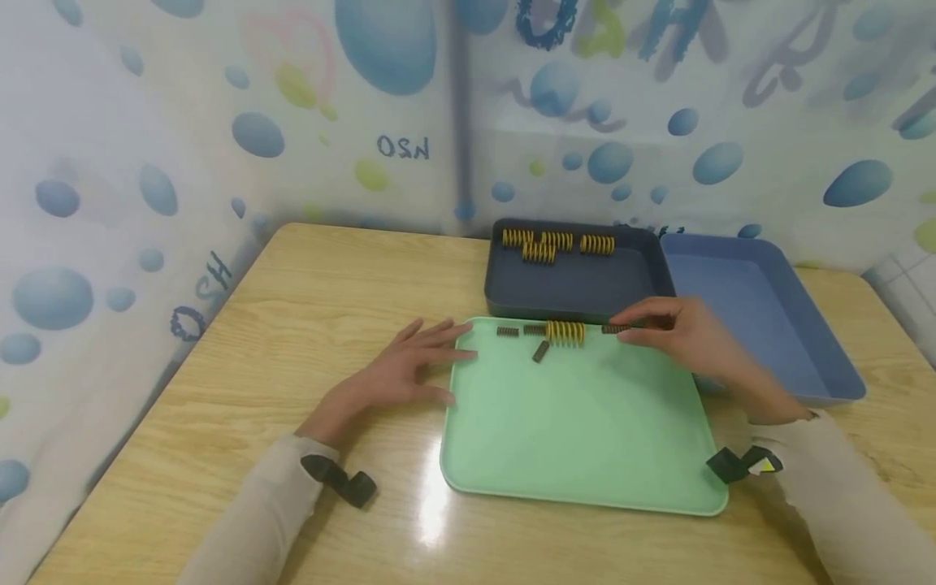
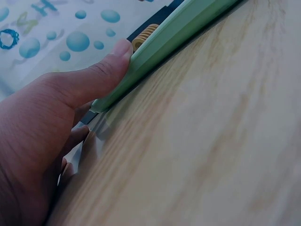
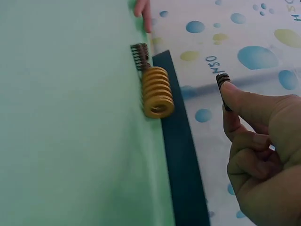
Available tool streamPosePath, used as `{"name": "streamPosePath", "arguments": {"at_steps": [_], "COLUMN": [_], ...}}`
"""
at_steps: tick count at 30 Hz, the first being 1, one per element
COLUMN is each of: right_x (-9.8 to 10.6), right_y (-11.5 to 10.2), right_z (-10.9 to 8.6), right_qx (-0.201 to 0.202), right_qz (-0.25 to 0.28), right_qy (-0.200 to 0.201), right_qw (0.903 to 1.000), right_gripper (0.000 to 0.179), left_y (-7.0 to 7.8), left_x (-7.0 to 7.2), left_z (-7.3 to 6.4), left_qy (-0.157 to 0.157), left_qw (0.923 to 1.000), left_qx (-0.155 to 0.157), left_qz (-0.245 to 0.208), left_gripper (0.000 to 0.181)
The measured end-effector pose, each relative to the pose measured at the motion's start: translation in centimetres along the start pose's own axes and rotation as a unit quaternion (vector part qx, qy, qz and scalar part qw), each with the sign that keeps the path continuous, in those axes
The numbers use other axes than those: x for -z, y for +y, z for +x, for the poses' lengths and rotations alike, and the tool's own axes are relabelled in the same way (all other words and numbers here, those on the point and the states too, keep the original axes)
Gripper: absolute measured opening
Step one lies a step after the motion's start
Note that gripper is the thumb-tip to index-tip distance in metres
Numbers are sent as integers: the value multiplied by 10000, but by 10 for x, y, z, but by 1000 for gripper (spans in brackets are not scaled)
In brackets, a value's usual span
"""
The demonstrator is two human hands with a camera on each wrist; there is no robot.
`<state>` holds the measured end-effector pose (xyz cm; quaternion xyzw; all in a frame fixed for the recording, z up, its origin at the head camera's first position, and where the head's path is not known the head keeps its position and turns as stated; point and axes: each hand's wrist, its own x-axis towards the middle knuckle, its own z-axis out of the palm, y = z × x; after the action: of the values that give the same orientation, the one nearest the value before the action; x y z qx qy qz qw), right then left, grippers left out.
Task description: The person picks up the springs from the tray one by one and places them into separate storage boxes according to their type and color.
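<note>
My right hand (image 1: 691, 335) pinches a small dark coil spring (image 3: 224, 79) between thumb and fingertips, over the far right part of the green tray (image 1: 585, 439). At that tray's left rim lies my left hand (image 1: 400, 367), fingers spread and fairly straight, several tips reaching over the edge. In the left wrist view its thumb (image 2: 106, 70) is against the tray's side. Along the far rim inside the tray sit a thick yellow spring (image 1: 566, 333) and two small dark springs, one (image 1: 508, 331) farther left, the other (image 1: 535, 331) beside the yellow one. A third dark spring (image 1: 541, 351) lies slanted just nearer.
Behind the green tray stands a dark grey tray (image 1: 592, 296) with several yellow springs (image 1: 539, 253) toward its back left. A blue tray (image 1: 768, 325) is on the right, partly under my right forearm. The wooden table (image 1: 351, 284) meets a patterned curtain (image 1: 329, 179) at the back.
</note>
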<state>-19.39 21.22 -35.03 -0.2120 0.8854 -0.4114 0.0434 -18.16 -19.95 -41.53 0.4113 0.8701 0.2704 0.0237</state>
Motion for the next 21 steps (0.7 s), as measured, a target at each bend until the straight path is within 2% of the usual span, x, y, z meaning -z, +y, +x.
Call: {"name": "streamPosePath", "arguments": {"at_steps": [8, 14, 21], "right_x": [27, 45, 68], "right_y": [-4, 2, 12], "right_z": [4, 7, 12], "right_qx": [-285, -491, -802], "right_qz": [-192, -471, -428], "right_qy": [506, 848, 1064], "right_qw": [9981, 9941, 9902], "right_gripper": [22, 28, 36], "left_y": [-1, -1, -1], "left_x": [0, 0, 0], "left_z": [-1, -1, 0], "left_qy": [28, 43, 33], "left_qw": [10000, 10000, 10000], "left_qx": [-31, -76, -70], "left_qz": [-32, 3, 4], "left_gripper": [65, 65, 66]}}
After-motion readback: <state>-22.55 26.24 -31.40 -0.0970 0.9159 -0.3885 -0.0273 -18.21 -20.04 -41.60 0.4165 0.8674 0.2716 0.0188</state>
